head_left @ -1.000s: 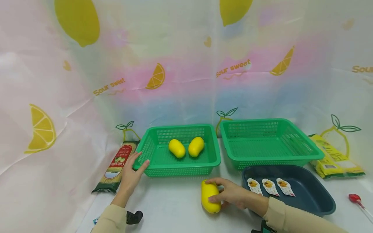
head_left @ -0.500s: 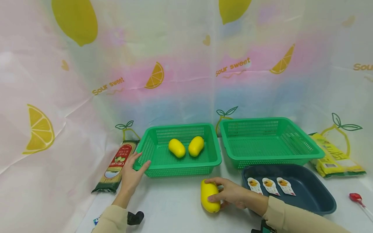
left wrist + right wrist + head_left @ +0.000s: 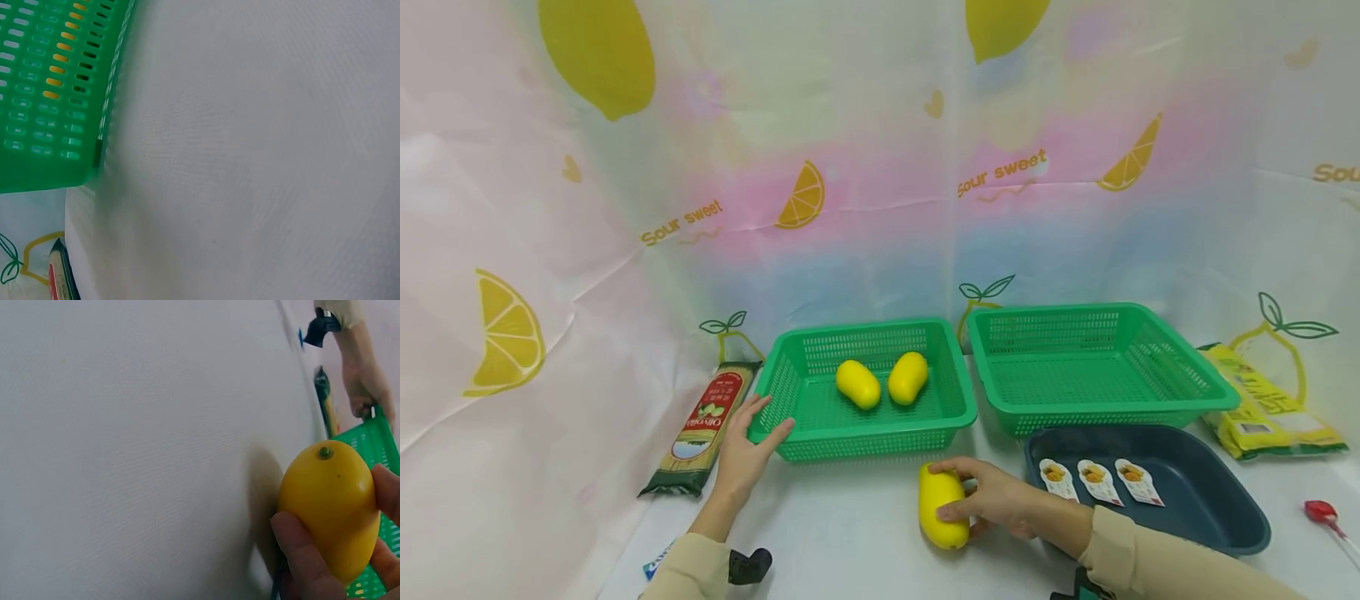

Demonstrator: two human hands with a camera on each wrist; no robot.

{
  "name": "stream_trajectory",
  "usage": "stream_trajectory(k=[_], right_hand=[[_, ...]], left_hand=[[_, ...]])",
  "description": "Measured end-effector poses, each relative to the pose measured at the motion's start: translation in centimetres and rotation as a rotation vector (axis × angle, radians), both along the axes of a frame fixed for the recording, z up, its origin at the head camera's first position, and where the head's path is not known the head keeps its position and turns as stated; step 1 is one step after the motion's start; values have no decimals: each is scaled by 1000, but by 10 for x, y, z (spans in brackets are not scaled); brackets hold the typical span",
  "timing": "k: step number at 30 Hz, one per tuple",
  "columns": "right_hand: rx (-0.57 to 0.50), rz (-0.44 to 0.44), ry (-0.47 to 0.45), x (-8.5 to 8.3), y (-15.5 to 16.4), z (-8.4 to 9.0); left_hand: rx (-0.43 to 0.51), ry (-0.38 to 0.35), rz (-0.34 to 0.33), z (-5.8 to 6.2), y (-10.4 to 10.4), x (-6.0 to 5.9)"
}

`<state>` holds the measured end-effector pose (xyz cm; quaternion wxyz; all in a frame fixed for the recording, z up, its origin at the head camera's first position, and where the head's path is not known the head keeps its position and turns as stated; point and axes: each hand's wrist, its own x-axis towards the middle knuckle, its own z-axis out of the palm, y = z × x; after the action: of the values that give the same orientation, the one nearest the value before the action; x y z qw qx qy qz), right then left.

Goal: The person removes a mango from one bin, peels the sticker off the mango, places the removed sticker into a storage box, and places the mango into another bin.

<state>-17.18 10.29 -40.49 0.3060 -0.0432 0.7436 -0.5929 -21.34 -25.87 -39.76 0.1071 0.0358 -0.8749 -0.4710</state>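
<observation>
Fingers of the right hand stay curled round the smooth yellow plastic mango low centre on the white counter, unmoved, while the left hand clasps the green slotted plastic basket's corner.

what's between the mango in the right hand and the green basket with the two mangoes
Nothing visible. The right hand grips the mango on the table just before the basket's front wall; only that low wall lies between.
</observation>
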Motion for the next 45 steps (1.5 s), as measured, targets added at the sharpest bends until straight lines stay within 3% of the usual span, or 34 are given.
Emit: stream_trajectory(k=[8,20,28,45], right_hand=[[-24,15,41,6,5,17],[-118,120,101,6,15,69],[-111,86,177,-11,16,101],[-57,80,258,-59,0,136]], left_hand=[[-17,23,-57,-3,-5,-5],[-15,18,-90,-5,-14,-6],[-11,43,-94,-12,-10,-4],[13,48,-117,-10,-11,-7]])
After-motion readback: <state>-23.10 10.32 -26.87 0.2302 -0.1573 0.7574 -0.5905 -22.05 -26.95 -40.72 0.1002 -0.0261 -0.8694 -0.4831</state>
